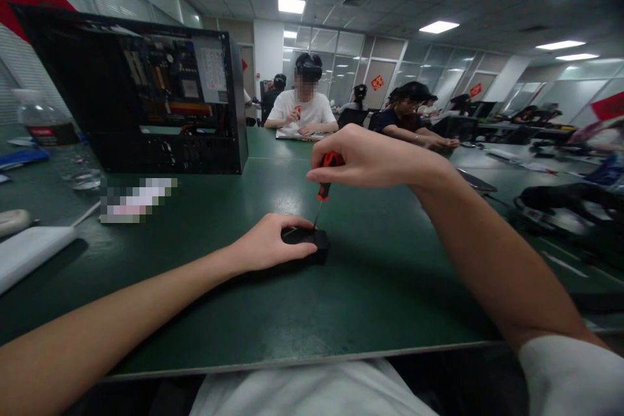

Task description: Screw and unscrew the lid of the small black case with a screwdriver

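Observation:
My right hand [348, 155] is wrapped round the red and black handle of a screwdriver [324, 191]. The screwdriver stands nearly upright, and its thin shaft runs down to the top of a small black box-shaped part [322, 248]. That part lies on the green tabletop, gripped along its sides by my left hand [273, 242], thumb at the near side and fingers at the far side. Whether the tip sits in a screw is too small to make out. My left palm covers the part's left end.
An open black computer case [238, 97] stands at the back left, beside a clear plastic bottle [53, 136]. A white object [34, 250] lies at the left edge. A black cloth-like bundle [570, 205] is at the right. Across the table sits a person [302, 107] in a white shirt.

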Motion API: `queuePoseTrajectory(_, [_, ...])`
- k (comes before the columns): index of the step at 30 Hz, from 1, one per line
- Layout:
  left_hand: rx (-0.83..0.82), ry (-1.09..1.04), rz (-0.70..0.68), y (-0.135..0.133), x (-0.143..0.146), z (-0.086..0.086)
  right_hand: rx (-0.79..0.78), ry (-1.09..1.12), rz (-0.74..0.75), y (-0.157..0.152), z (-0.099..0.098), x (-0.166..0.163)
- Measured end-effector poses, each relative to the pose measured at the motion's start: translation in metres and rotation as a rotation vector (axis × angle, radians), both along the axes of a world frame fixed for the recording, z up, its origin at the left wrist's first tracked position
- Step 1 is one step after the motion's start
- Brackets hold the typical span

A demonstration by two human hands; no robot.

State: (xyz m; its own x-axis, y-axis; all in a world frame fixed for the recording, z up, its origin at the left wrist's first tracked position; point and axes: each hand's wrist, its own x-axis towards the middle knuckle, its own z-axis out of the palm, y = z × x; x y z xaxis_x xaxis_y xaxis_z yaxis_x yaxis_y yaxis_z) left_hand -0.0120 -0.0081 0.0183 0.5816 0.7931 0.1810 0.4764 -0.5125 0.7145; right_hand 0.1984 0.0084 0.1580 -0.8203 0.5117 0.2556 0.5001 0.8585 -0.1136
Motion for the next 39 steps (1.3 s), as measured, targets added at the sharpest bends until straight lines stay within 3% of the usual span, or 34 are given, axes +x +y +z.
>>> queuePoseTrajectory(5, [0.031,0.013,-0.040,0.003,0.000,-0.003,-0.106,-0.013,0.081,0.000,0.000,0.005])
queuePoseTrajectory(10, [0.010,0.053,-0.164,0.010,-0.012,0.003,-0.001,-0.059,0.059,-0.001,0.002,0.007])
queuePoseTrajectory(13, [-0.002,0.122,-0.248,0.018,-0.027,0.011,-0.026,-0.067,0.092,-0.004,0.003,0.007])
queuePoseTrajectory(18, [-0.050,0.226,-0.230,0.024,-0.038,0.016,-0.005,-0.045,0.045,-0.006,0.000,0.005])
queuePoseTrajectory(26, [-0.006,0.189,-0.226,0.018,-0.030,0.009,0.047,0.083,0.254,-0.010,-0.001,-0.003])
queuePoseTrajectory(39, [0.001,0.174,-0.235,0.018,-0.030,0.010,0.018,0.059,0.269,-0.019,-0.003,-0.008])
